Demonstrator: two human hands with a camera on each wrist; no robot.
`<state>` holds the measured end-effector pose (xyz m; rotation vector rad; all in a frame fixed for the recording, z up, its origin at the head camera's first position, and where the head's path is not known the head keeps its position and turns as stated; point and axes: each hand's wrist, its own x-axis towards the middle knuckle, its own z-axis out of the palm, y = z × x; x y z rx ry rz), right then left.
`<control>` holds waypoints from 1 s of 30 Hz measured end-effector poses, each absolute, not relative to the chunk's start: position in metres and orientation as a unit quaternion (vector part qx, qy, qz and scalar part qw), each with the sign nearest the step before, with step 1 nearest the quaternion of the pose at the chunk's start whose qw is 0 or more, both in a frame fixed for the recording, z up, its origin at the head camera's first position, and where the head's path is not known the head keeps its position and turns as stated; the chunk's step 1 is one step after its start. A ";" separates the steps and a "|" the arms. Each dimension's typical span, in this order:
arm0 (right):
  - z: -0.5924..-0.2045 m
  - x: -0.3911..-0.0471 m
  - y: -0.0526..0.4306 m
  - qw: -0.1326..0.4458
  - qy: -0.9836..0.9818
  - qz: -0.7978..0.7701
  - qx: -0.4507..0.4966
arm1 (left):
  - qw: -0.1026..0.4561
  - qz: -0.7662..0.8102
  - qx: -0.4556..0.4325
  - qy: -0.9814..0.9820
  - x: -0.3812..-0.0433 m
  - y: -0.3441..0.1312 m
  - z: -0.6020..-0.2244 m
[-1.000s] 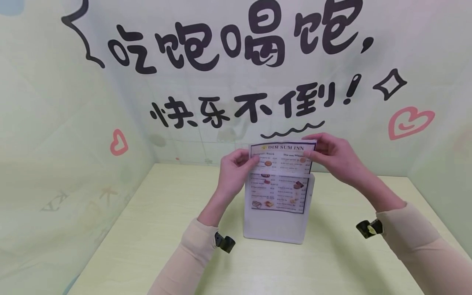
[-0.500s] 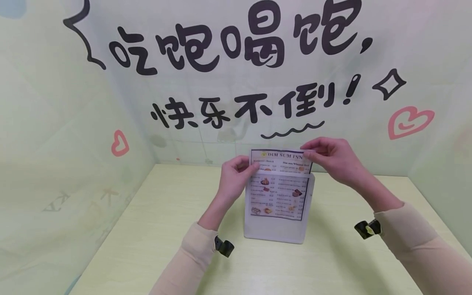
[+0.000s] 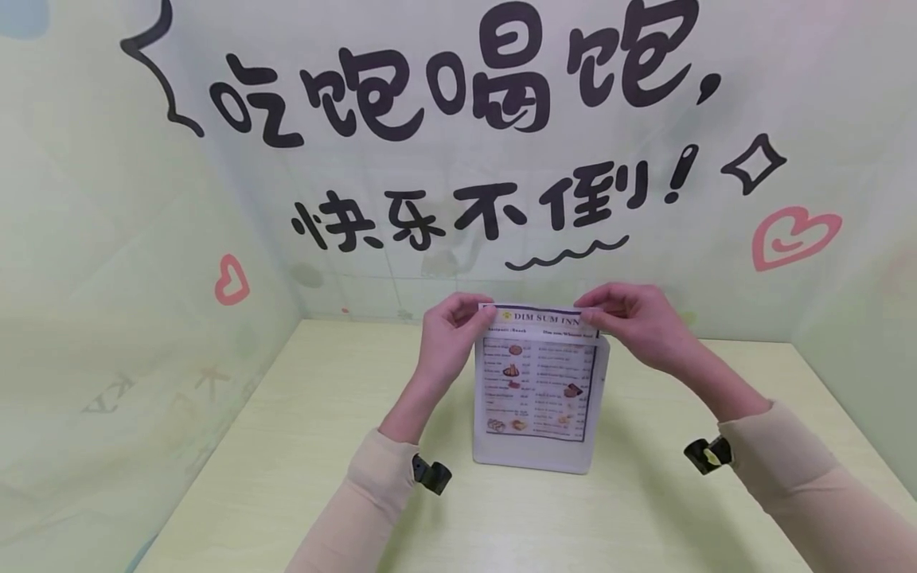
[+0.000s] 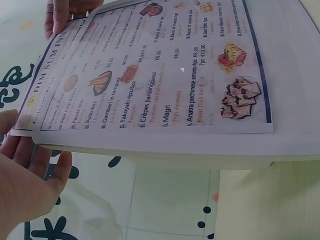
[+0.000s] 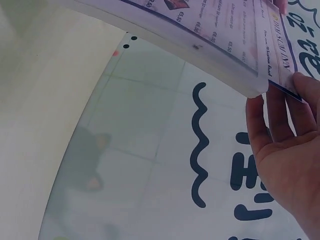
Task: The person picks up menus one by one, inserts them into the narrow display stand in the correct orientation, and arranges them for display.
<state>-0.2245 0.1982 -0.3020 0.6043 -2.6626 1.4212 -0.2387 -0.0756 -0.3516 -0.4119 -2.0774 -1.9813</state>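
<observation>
A printed menu sheet [image 3: 537, 390] headed "DIM SUM INN" sits mostly inside a white, clear-fronted sign holder [image 3: 530, 455] that stands upright on the table. Only the sheet's heading strip sticks out above the holder's top edge. My left hand [image 3: 451, 334] pinches the sheet's top left corner between thumb and fingers. At the top right corner, my right hand [image 3: 645, 322] pinches the paper the same way. Below the printing, a plain white band of the holder shows. In the right wrist view, fingers [image 5: 277, 117] lie behind the paper, near the holder's corner.
The pale wooden table [image 3: 301, 446] reaches to a fabric backdrop [image 3: 401, 278] with large black characters and pink hearts. Similar fabric hangs at the left and right sides. A black wrist camera [image 3: 432, 474] is strapped at the left cuff, another wrist camera [image 3: 708, 455] at the right.
The menu sheet has slid down into the holder, so less of it sticks out on top. My right hand has lowered with it; my left hand has shifted to the top left corner.
</observation>
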 end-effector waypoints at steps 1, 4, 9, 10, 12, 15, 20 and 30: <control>-0.303 -0.224 0.198 0.030 -0.864 0.462 0.196 | 0.119 -0.679 -0.140 -0.711 -0.239 -0.076 -0.352; -0.305 -0.224 0.199 0.027 -0.864 0.462 0.197 | 0.117 -0.682 -0.137 -0.709 -0.239 -0.076 -0.353; -0.307 -0.223 0.199 0.027 -0.866 0.458 0.201 | 0.120 -0.684 -0.132 -0.707 -0.240 -0.075 -0.354; -0.308 -0.223 0.199 0.028 -0.866 0.456 0.203 | 0.120 -0.683 -0.131 -0.708 -0.240 -0.075 -0.354; -0.309 -0.223 0.199 0.031 -0.867 0.454 0.205 | 0.119 -0.681 -0.130 -0.711 -0.239 -0.075 -0.355; -0.311 -0.223 0.200 0.032 -0.869 0.450 0.204 | 0.114 -0.677 -0.128 -0.716 -0.239 -0.075 -0.357; -0.315 -0.221 0.200 0.031 -0.869 0.448 0.208 | 0.109 -0.671 -0.130 -0.722 -0.237 -0.077 -0.362; -0.326 -0.217 0.200 0.116 -0.882 0.385 0.243 | 0.107 -0.666 -0.155 -0.722 -0.236 -0.081 -0.371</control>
